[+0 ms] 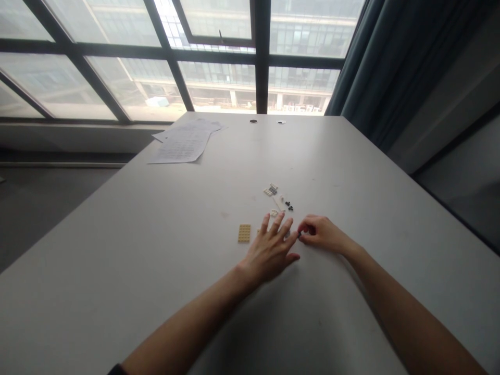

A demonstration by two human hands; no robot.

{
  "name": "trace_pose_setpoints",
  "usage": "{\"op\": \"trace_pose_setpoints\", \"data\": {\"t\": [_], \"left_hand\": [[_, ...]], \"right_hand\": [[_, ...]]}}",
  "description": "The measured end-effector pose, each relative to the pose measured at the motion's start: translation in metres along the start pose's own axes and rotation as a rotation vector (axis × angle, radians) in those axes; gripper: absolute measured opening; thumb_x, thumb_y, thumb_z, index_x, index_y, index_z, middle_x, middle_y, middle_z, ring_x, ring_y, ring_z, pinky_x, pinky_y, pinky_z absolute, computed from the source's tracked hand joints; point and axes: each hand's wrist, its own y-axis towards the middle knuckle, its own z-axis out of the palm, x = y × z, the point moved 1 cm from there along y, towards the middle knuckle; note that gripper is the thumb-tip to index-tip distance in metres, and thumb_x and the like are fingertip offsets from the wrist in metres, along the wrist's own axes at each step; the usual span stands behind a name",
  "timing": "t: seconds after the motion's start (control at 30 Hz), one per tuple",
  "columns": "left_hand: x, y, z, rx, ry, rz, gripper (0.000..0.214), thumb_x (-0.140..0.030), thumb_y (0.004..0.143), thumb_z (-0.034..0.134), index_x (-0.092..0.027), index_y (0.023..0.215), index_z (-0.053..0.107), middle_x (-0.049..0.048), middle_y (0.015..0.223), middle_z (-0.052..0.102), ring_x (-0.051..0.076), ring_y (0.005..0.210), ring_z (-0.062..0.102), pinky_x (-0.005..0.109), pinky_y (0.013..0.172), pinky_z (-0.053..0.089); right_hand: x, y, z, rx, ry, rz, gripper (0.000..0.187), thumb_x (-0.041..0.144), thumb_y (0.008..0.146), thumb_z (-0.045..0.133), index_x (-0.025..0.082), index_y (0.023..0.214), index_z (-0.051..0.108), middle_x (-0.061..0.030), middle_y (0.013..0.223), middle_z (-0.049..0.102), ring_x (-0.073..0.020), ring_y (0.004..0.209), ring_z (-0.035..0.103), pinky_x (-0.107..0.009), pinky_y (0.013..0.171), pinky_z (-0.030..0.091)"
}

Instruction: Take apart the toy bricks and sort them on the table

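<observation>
My left hand lies over the table with its fingers spread, partly covering some small building bricks. Just left of it is a tan studded plate, flat on the tabletop. My right hand is closed in a pinch on a small dark brick, close to the left index finger. Beyond the left fingertips lie white and grey bricks, a white flat piece and a few small black bricks. Whatever sits under the left palm is hidden.
The white table reaches to the windows. Printed papers overlap at its far left edge. Two round cable holes, one of them dark, are near the far edge. A dark blue curtain hangs on the right.
</observation>
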Motion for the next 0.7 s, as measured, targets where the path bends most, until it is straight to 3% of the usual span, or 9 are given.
{"op": "trace_pose_setpoints", "data": {"t": [0.5, 0.7], "left_hand": [[0.0009, -0.0018, 0.0018, 0.004, -0.055, -0.022, 0.049, -0.052, 0.089, 0.050, -0.022, 0.129, 0.051, 0.0117, 0.145, 0.042, 0.035, 0.140, 0.024, 0.056, 0.114, 0.018], [0.0070, -0.0005, 0.0001, -0.088, -0.131, -0.086, 0.046, -0.046, 0.089, 0.052, -0.022, 0.129, 0.050, 0.0113, 0.140, 0.047, 0.032, 0.136, 0.032, 0.053, 0.112, 0.024]], "right_hand": [[-0.0049, 0.0012, -0.0013, 0.018, 0.069, 0.000, 0.014, 0.024, 0.071, 0.068, 0.018, 0.084, 0.070, 0.0005, 0.074, 0.059, -0.0113, 0.063, 0.051, -0.023, 0.060, 0.040], [-0.0086, -0.0005, 0.0044, -0.137, 0.166, 0.090, 0.024, 0.038, 0.077, 0.065, 0.018, 0.089, 0.069, 0.0006, 0.070, 0.060, -0.0121, 0.059, 0.051, -0.024, 0.058, 0.042]]}}
